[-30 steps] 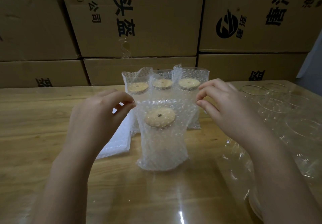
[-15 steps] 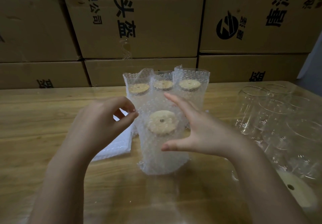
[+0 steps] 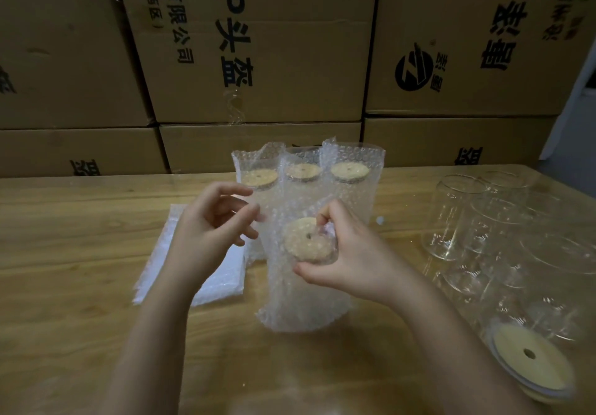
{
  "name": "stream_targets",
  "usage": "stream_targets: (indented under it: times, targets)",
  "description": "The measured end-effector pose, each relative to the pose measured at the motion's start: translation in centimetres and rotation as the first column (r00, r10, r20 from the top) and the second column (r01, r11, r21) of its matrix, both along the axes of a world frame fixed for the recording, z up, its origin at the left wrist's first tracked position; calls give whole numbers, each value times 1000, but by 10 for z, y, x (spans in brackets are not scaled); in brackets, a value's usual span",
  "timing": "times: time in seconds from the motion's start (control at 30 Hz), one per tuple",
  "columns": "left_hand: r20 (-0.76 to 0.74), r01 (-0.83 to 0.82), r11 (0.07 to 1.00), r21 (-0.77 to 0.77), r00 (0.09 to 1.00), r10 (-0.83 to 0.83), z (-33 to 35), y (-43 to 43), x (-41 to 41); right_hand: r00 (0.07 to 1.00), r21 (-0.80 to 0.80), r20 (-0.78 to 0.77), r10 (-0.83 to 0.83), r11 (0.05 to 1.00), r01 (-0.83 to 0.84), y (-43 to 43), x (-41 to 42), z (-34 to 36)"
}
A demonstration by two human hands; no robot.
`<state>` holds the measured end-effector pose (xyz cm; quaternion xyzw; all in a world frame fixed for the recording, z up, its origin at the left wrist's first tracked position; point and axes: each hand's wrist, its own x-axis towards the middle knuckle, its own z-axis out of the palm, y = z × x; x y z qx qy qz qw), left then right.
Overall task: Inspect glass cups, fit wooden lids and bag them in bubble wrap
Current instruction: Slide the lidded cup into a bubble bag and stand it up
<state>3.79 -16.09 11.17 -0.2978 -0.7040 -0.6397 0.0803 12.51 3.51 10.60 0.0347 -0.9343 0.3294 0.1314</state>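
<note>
A glass cup with a wooden lid (image 3: 306, 240) stands in a bubble wrap bag (image 3: 303, 301) at the middle of the wooden table (image 3: 64, 269). My right hand (image 3: 351, 253) grips the bagged cup's top, thumb under the lid's near edge and fingers curled over its far edge, pressing wrap down. My left hand (image 3: 209, 230) is beside the bag's upper left edge, its curled fingertips pinching the wrap there.
Three bagged, lidded cups (image 3: 350, 172) stand in a row just behind. A stack of flat bubble wrap bags (image 3: 193, 272) lies at the left. Several bare glass cups (image 3: 458, 217) crowd the right side, with a loose wooden lid (image 3: 529, 356) at the near right. Cardboard boxes (image 3: 258, 43) wall the back.
My right hand let go of the bag's right edge, came in over the cup and now grips its lidded top. The left hand has stayed at the left edge.
</note>
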Motion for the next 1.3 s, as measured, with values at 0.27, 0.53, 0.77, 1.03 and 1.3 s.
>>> stream_targets:
  times: [0.27, 0.53, 0.77, 1.03, 1.3]
  targets:
    - [625, -218, 950, 225, 780, 31, -72, 53, -15, 999, -187, 29, -38, 981, 43, 21, -1, 9]
    - [420, -65, 992, -112, 901, 106, -113, 64, -7, 983, -77, 97, -159, 983, 166, 86, 6, 50]
    - [352, -32, 976, -216, 930, 109, -119, 65, -9, 931, 106, 54, -361, 929, 354, 127, -17, 51]
    - [303, -35, 965, -262, 946, 116, -123, 66, -11, 829, 172, 50, -557, 822, 542, 154, -61, 42]
    - [286, -32, 964, -264, 952, 110, -125, 67, -14, 769, 216, 50, -637, 759, 614, 152, -99, 29]
